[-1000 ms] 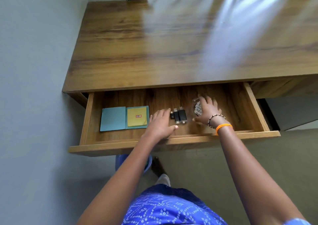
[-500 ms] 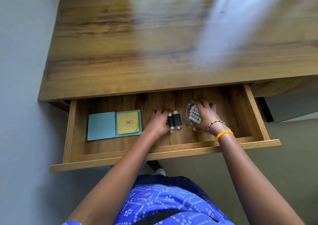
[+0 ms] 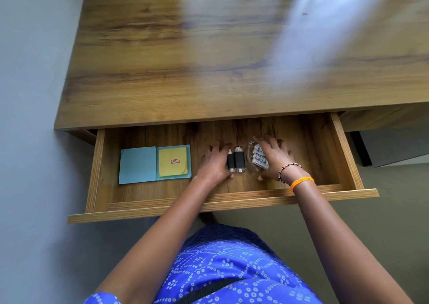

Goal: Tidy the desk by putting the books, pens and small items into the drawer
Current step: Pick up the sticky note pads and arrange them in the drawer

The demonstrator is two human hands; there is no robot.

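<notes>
Two hands in the drawer, tabletop bare

Two of your hands are down inside the open drawer [image 3: 348, 159], near its middle. Your left hand [image 3: 214, 164] lies with fingers stretched and relaxed, its grip closed on nothing, its side touching the black flash drives [image 3: 235, 162], which lie side by side. Your right hand [image 3: 275, 158] rests over the clear packet [image 3: 256, 157] just beside the drives, fingers spread on top; whether they curl round it, you cannot tell from here. Toward the drawer's left side lie a blue notebook [image 3: 137, 165] and, touching it, a blue pad with a yellow sticky note [image 3: 173, 161] on top. The tabletop [image 3: 185, 71] shows only wood and window glare in view, so the tidying looks nearly done: what seems left is squaring these small items and pushing the drawer shut. No pens are visible.
</notes>
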